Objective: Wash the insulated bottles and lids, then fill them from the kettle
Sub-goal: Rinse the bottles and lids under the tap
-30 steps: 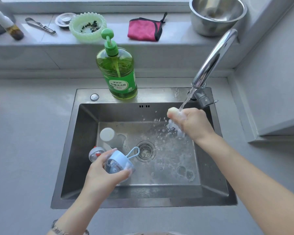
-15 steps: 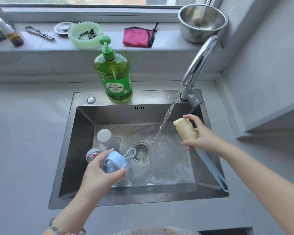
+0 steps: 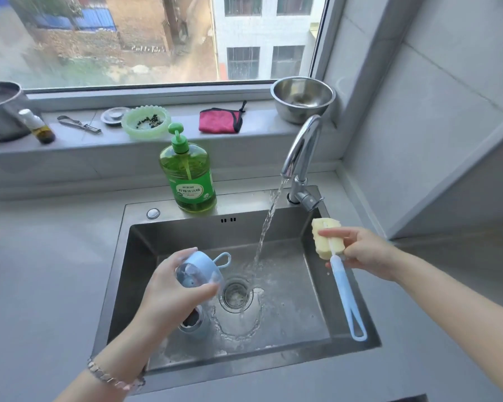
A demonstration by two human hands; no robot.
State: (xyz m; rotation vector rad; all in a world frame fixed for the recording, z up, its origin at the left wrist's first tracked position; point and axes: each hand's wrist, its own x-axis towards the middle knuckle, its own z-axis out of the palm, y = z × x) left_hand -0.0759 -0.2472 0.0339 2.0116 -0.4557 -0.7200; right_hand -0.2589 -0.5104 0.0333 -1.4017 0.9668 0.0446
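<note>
Stainless steel sink (image 3: 122,285), mid-wash.
Left hand (image 3: 169,288): fingers (image 3: 204,290) clamped on pale-blue round plastic lid (image 3: 199,268), above sink's left half. Right hand (image 3: 363,253): fingers (image 3: 336,233) pinching yellow sponge brush (image 3: 328,242), above sink's right side.

A: How many in the sink?
B: One blue lid (image 3: 199,269), one insulated bottle (image 3: 192,324), one sponge brush (image 3: 338,274).
A: Behind it?
B: One dish-soap bottle (image 3: 188,181), one faucet (image 3: 300,149).
A: The sill?
B: One steel bowl (image 3: 302,97), one pink cloth (image 3: 219,121), one green dish (image 3: 145,121), one peeler (image 3: 79,125).
</note>
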